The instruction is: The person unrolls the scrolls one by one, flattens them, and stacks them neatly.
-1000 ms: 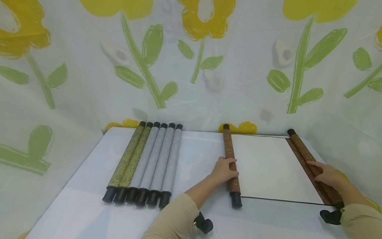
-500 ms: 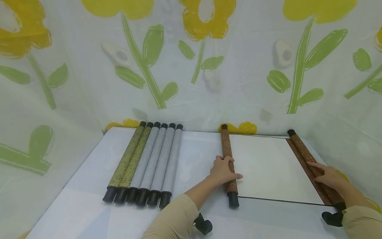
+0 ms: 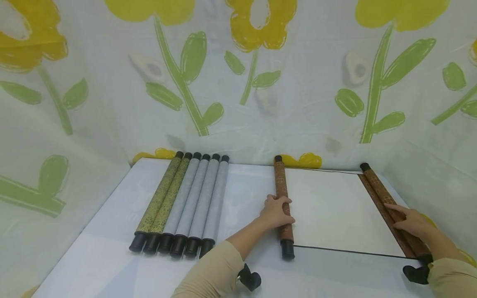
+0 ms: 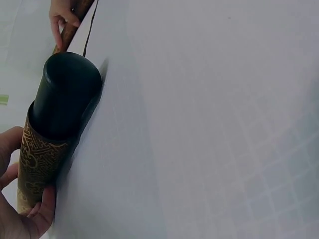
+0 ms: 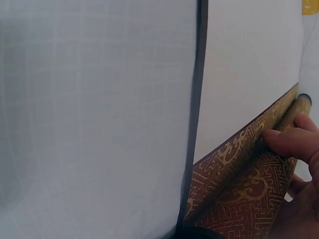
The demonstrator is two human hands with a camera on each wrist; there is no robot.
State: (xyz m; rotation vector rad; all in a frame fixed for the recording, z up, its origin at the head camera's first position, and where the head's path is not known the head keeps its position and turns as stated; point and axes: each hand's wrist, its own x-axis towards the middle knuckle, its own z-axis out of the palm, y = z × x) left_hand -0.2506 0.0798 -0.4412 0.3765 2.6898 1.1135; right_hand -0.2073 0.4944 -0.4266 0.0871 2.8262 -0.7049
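Observation:
A brown scroll with gold patterning lies partly unrolled, its blank white paper [image 3: 335, 211] stretched flat between two rolls. My left hand [image 3: 276, 212] grips the left roll [image 3: 281, 180] around its lower middle, with the fingers and thumb curled about it in the left wrist view. A black end cap [image 4: 67, 92] sticks out of that roll's near end. At the other end of the paper, my right hand [image 3: 413, 223] holds the right roll [image 3: 380, 188], thumb on top. Brown patterned trim [image 5: 234, 149] runs beside this roll in the right wrist view.
Left of the scroll, several rolled scrolls lie side by side: two yellow-green ones [image 3: 162, 194] and some pale grey ones [image 3: 203, 198], all black-capped. They rest on a white table [image 3: 112, 256]. Behind hangs a flower-printed curtain [image 3: 305, 91].
The left roll has shifted slightly left with my left hand, widening the visible white paper. My left thumb stretched out half a second ago and is back against the roll. My right hand stays put.

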